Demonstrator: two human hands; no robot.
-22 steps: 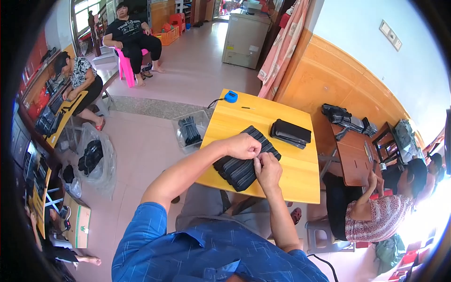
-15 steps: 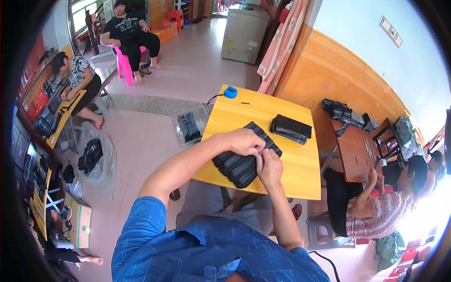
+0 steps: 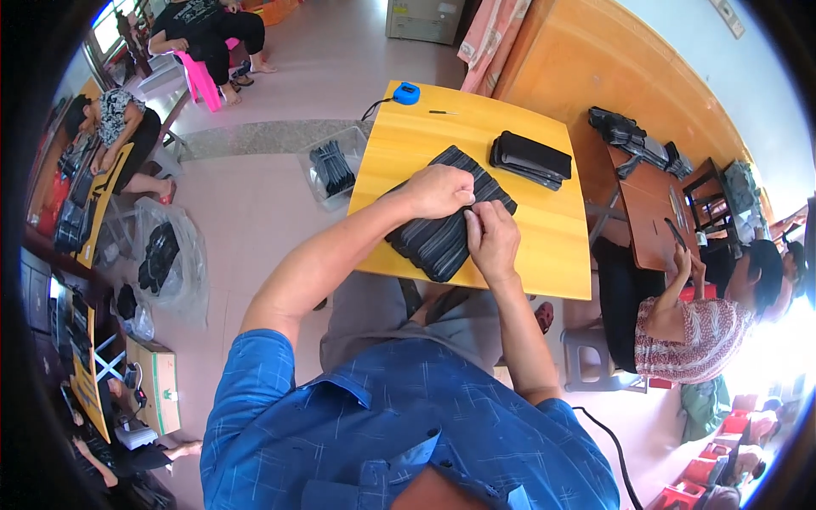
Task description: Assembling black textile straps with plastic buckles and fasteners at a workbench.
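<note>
A bundle of long black and grey strips (image 3: 433, 240), packed side by side, lies slantwise across the yellow table (image 3: 425, 127) in front of me. Over its middle my left hand (image 3: 440, 190) is closed, knuckles up. My right hand (image 3: 493, 236) is closed beside it, thumb and fingers pressed together at the bundle's right part. The two hands almost meet; whatever is pinched between their fingertips is too small to make out. Farther right on the tabletop sits a neat stack of flat dark pieces (image 3: 530, 159).
A blue tape measure (image 3: 406, 93) and a thin dark pen-like stick (image 3: 443, 112) lie at the table's far side. Left of the table stands a clear bin (image 3: 331, 166) of dark strips. A co-worker (image 3: 697, 331) sits at a brown table (image 3: 650, 225) on the right.
The view has tilted, so the table sits higher in the picture. My hands have drawn slightly apart over the bundle. The co-worker at right now holds up a dark strip.
</note>
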